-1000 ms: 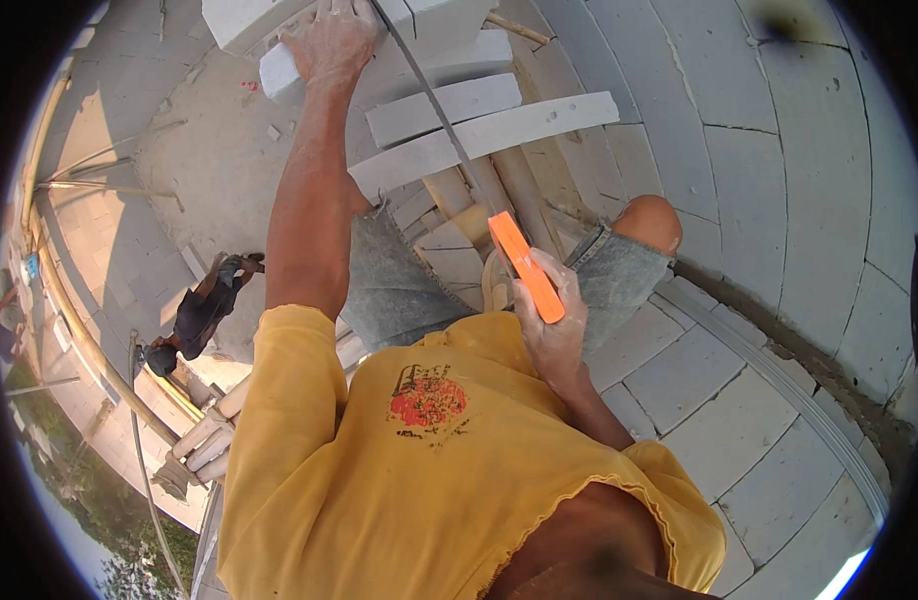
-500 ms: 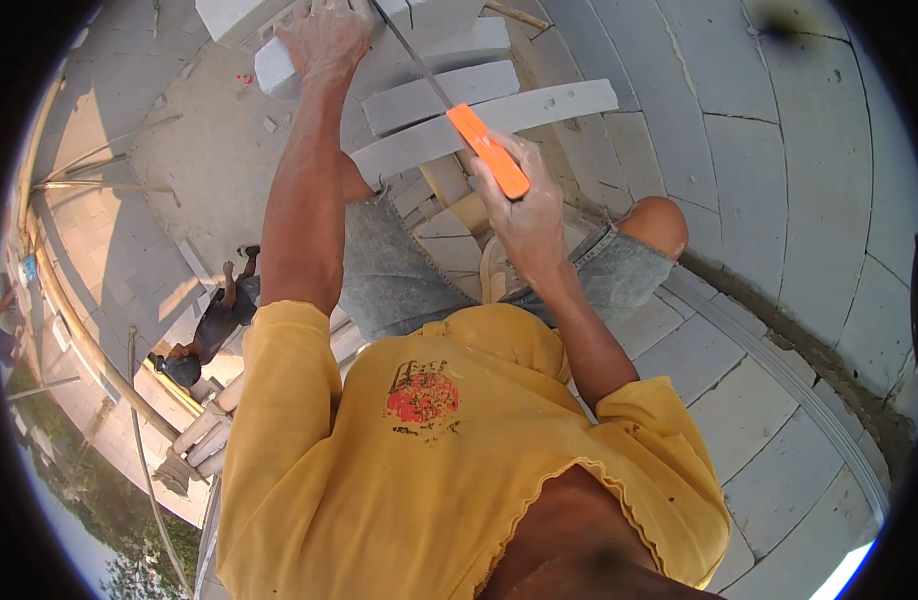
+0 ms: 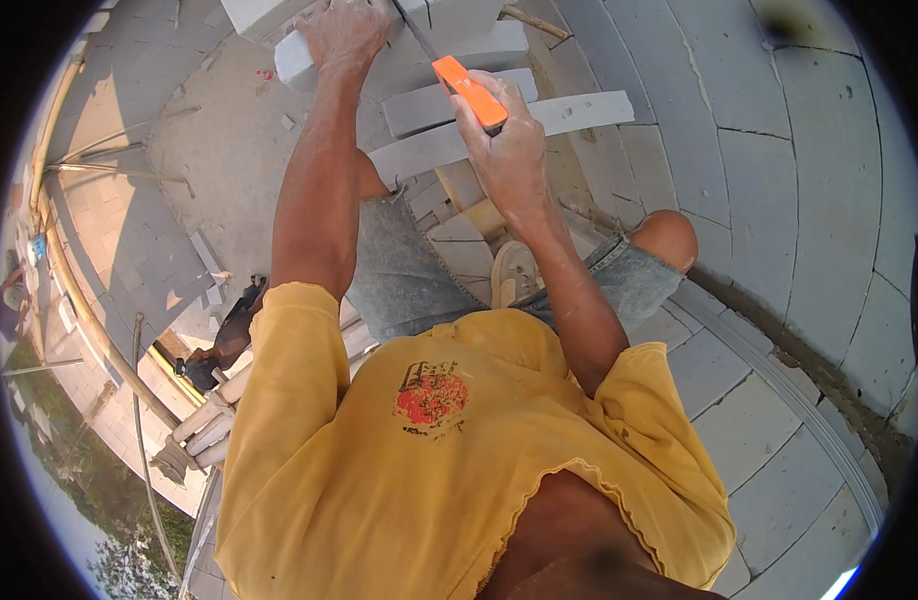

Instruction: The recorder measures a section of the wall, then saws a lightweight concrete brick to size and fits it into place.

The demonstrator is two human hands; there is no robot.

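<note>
My right hand [image 3: 507,140] is wrapped round the orange handle [image 3: 469,92] of a hand saw. Its narrow dark blade [image 3: 419,36] slants up and left against a pale grey block [image 3: 459,25], running out of view at the top edge. My left hand [image 3: 347,32] lies on the pale blocks just left of the blade, fingers spread, their tips partly cut off by the frame. Nearer my knees are a shorter block piece [image 3: 419,110] and a long pale strip [image 3: 589,112] with small holes in it.
A block wall [image 3: 829,160] rises on the right, with a metal rail [image 3: 779,375] along its foot. Bamboo poles [image 3: 104,345] and a drop with trees edge the left side. Another person [image 3: 234,335] in dark clothes is bent over at lower left.
My right hand has pushed the saw forward, away from me, along its blade line. My left hand stays on the block. The other person has bent or shifted slightly.
</note>
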